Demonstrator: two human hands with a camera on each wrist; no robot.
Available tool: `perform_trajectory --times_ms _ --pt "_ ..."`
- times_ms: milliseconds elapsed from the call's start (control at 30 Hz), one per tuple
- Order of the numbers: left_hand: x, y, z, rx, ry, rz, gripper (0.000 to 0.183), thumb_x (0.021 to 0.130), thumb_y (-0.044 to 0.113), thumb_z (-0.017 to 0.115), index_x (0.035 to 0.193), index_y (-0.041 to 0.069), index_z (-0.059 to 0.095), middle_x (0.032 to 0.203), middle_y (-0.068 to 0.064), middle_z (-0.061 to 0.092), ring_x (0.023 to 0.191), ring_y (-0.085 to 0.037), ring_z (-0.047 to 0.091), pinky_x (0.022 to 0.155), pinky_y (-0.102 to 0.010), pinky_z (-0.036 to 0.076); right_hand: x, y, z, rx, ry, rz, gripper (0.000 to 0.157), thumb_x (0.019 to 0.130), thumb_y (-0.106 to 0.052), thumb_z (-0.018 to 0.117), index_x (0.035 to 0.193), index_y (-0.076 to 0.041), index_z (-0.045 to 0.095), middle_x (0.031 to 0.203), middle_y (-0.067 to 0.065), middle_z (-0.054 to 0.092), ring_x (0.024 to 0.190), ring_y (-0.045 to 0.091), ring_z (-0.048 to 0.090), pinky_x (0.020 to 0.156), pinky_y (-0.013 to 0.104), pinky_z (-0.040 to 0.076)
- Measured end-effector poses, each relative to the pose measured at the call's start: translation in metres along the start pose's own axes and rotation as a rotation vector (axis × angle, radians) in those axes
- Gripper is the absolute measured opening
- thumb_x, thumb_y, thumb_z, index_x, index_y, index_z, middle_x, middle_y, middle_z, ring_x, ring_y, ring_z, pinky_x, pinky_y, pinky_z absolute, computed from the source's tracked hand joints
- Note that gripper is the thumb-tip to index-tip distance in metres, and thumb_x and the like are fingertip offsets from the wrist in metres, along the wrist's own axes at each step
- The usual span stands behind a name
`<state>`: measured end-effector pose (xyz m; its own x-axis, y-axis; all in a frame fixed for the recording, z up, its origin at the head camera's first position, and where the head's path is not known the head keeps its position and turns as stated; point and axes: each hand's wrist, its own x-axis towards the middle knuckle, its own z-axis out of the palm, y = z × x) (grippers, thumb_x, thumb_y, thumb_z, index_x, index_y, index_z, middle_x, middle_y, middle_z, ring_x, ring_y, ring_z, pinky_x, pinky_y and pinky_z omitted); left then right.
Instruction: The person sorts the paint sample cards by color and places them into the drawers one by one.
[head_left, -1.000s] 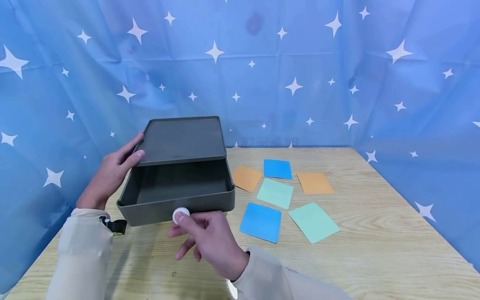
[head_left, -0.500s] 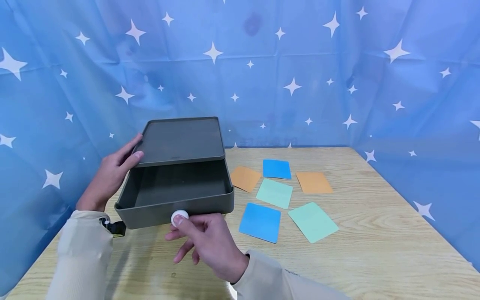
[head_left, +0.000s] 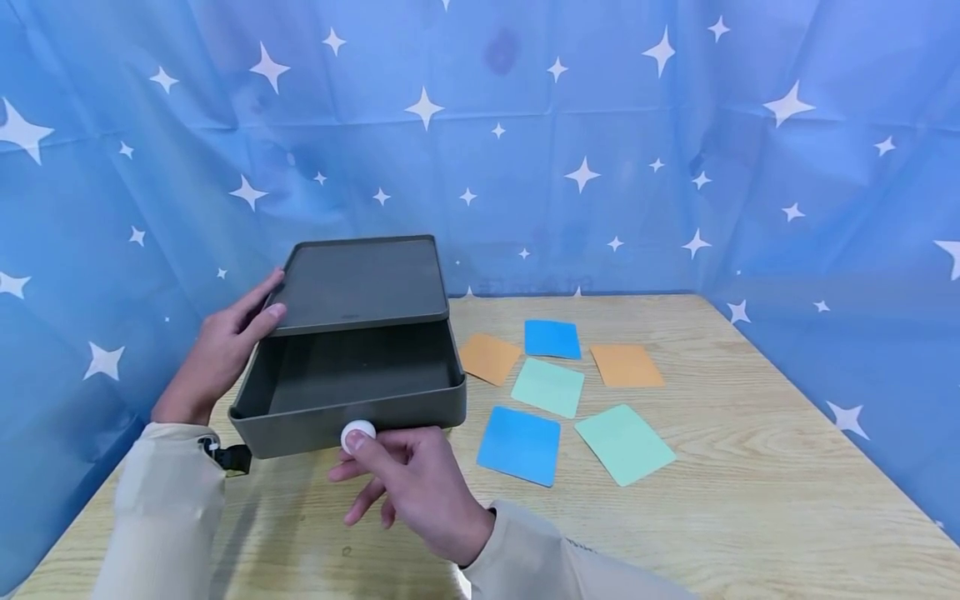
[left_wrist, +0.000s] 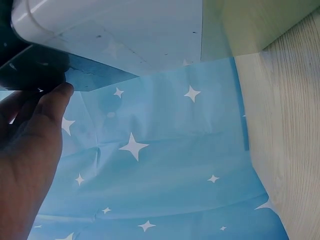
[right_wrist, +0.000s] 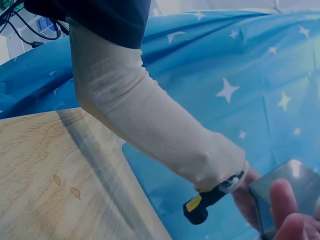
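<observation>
A dark grey desktop drawer box (head_left: 367, 279) stands on the left of the table, its drawer (head_left: 360, 371) pulled well out. Nothing lies in the part of the drawer that shows. My left hand (head_left: 213, 354) grips the left edge of the casing, thumb near the front corner. In the left wrist view, that hand (left_wrist: 32, 145) reaches up to the box's shaded side. A round white knob (head_left: 358, 432) sits on the drawer front, pinched between thumb and index finger of my right hand (head_left: 427, 492); its other fingers hang loosely below.
Right of the box lie several square paper cards: two blue, including a larger one (head_left: 519, 446), two pale green, including a near one (head_left: 626, 445), and two orange, one (head_left: 628, 365) farthest right. A blue star-patterned curtain (head_left: 480, 150) hangs behind the wooden table (head_left: 750, 467).
The drawer front and my right hand have shifted very slightly toward me. Both hands keep their hold, and the cards lie as before.
</observation>
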<state>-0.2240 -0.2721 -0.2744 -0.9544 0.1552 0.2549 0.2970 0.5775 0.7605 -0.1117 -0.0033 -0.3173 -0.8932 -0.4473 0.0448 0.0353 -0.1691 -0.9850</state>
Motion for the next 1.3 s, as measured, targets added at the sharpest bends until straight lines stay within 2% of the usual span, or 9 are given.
perform_trajectory --times_ms 833,1167,1300 --pt "0.0002 -0.0012 0.0013 0.015 0.015 0.009 0.058 0.107 0.045 0.04 0.16 0.039 0.016 0.171 0.003 0.01 0.158 -0.038 0.008 0.118 -0.072 0.017 0.0001 0.0005 -0.0009 -0.01 -0.001 0.003 0.032 0.1 -0.031 0.063 0.107 -0.002 0.075 0.103 0.023 0.076 0.056 0.006 0.068 0.045 0.02 0.044" --pt "-0.0016 0.0 0.0011 0.012 0.01 0.009 0.059 0.107 0.045 0.039 0.16 0.038 0.015 0.171 0.002 0.009 0.157 -0.039 0.007 0.118 -0.073 0.016 0.0016 0.0011 -0.0012 -0.038 -0.001 -0.014 0.03 0.1 -0.031 0.063 0.108 -0.004 0.075 0.103 0.021 0.077 0.061 0.019 0.073 0.045 0.021 0.045" --pt "-0.0014 0.0001 0.0015 0.014 0.01 0.013 0.059 0.108 0.045 0.039 0.161 0.037 0.015 0.171 0.002 0.009 0.157 -0.039 0.007 0.118 -0.074 0.015 -0.0014 0.0009 -0.0053 -0.058 -0.055 -0.002 0.029 0.1 -0.029 0.063 0.109 -0.004 0.074 0.104 0.023 0.076 0.063 0.016 0.073 0.048 0.021 0.048"
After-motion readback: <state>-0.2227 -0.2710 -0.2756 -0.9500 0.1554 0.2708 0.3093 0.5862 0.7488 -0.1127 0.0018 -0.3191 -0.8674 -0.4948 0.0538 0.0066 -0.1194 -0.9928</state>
